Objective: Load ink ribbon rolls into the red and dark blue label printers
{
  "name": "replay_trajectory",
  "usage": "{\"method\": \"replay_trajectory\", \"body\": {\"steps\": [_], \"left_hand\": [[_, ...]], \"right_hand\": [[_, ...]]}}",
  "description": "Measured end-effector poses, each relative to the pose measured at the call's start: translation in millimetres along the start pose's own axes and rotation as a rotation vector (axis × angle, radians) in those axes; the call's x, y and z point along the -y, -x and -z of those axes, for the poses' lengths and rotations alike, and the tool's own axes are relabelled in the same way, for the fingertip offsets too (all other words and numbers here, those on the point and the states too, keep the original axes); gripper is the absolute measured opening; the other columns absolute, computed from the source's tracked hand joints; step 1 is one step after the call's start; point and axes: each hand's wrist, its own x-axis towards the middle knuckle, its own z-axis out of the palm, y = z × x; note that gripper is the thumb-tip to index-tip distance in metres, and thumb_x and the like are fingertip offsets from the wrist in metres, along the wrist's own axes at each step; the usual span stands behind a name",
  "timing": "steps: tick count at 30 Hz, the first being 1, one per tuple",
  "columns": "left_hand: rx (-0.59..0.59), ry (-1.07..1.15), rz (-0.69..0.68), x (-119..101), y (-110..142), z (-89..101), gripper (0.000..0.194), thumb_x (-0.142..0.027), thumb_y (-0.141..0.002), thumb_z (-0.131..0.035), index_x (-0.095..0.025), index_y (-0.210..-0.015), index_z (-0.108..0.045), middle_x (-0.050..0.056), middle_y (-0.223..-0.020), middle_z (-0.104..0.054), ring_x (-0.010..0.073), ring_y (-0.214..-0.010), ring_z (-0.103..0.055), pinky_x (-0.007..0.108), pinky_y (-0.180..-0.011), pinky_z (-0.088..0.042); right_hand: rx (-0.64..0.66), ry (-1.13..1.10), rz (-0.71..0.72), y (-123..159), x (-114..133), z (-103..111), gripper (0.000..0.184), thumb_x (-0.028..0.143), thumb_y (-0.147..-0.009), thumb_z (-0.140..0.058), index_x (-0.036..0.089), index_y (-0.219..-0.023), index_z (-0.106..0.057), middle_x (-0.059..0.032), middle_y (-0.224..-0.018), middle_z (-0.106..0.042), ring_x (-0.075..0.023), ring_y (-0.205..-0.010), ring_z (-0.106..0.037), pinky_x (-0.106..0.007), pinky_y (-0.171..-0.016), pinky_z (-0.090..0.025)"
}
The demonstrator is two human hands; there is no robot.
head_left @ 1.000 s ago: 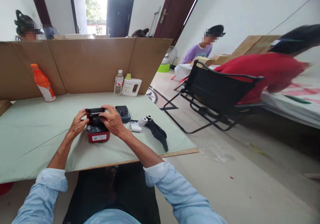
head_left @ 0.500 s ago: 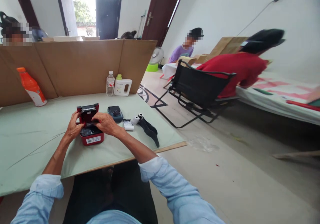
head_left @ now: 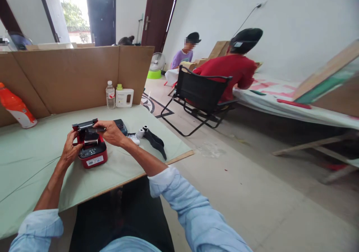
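Note:
A small red and black label printer (head_left: 94, 160) sits on the table with its lid (head_left: 84, 124) raised. Around the printer's left side is my left hand (head_left: 69, 147), fingers closed on the body and thumb near the opening. My right hand (head_left: 110, 133) is closed in a pinch over the open printer, beside the lid. A dark, flat piece (head_left: 96, 130) shows at its fingertips; its kind is not clear. Below it, a white strip (head_left: 91, 142) is visible inside the printer. A dark blue-grey device (head_left: 120, 125) lies partly hidden behind my right hand.
White paper rolls (head_left: 140, 133) and a black curved object (head_left: 155, 141) lie to the right. Along a cardboard partition (head_left: 84, 78) stand a water bottle (head_left: 110, 96), a white jug (head_left: 125, 97) and an orange bottle (head_left: 18, 108). A person in red sits in a black chair (head_left: 203, 89).
My right hand has lifted from inside the printer towards the lid, with the dark piece at its fingertips. The white strip inside has come into sight. The camera view has turned right.

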Motion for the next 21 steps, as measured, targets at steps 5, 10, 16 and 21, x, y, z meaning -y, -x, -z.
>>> {"method": "replay_trajectory", "body": {"steps": [5, 10, 16, 21], "left_hand": [[0.017, -0.009, 0.006, -2, 1, 1.1, 0.063, -0.032, -0.069, -0.069, -0.022, -0.131, -0.062, 0.015, -0.157, -0.044, 0.0394, -0.138, -0.058, 0.049, -0.096, -0.064], [0.015, -0.003, 0.003, -1, -2, 1.1, 0.065, -0.033, -0.069, -0.070, -0.023, -0.133, -0.062, 0.013, -0.159, -0.044, 0.0398, -0.141, -0.056, 0.049, -0.097, -0.064], [-0.007, -0.012, -0.021, -3, -4, 0.8, 0.064, -0.029, -0.067, -0.071, -0.022, -0.130, -0.063, 0.013, -0.155, -0.048, 0.0390, -0.139, -0.058, 0.055, -0.109, -0.058], [-0.009, -0.027, -0.036, -5, -4, 2.4, 0.063, -0.029, -0.068, -0.073, -0.023, -0.129, -0.063, 0.013, -0.151, -0.051, 0.0375, -0.140, -0.057, 0.053, -0.110, -0.057]], "right_hand": [[-0.094, -0.163, -0.058, -1, 2, 39, 0.011, 0.027, -0.089, -0.066, 0.018, -0.091, -0.072, 0.0028, -0.075, -0.062, -0.0118, -0.065, -0.054, -0.022, -0.060, -0.049], [-0.156, -0.144, -0.148, 15, -10, 88, 0.015, 0.032, -0.084, -0.067, 0.019, -0.086, -0.071, 0.0026, -0.071, -0.058, -0.0119, -0.063, -0.052, -0.021, -0.053, -0.050], [-0.152, -0.066, -0.323, 44, -38, 120, 0.013, 0.030, -0.078, -0.066, 0.018, -0.078, -0.070, 0.0045, -0.062, -0.056, -0.0117, -0.057, -0.052, -0.023, -0.051, -0.049], [-0.189, -0.070, -0.404, 60, -52, 124, 0.014, 0.031, -0.074, -0.065, 0.018, -0.074, -0.070, 0.0036, -0.062, -0.059, -0.0131, -0.059, -0.055, -0.024, -0.051, -0.051]]}}
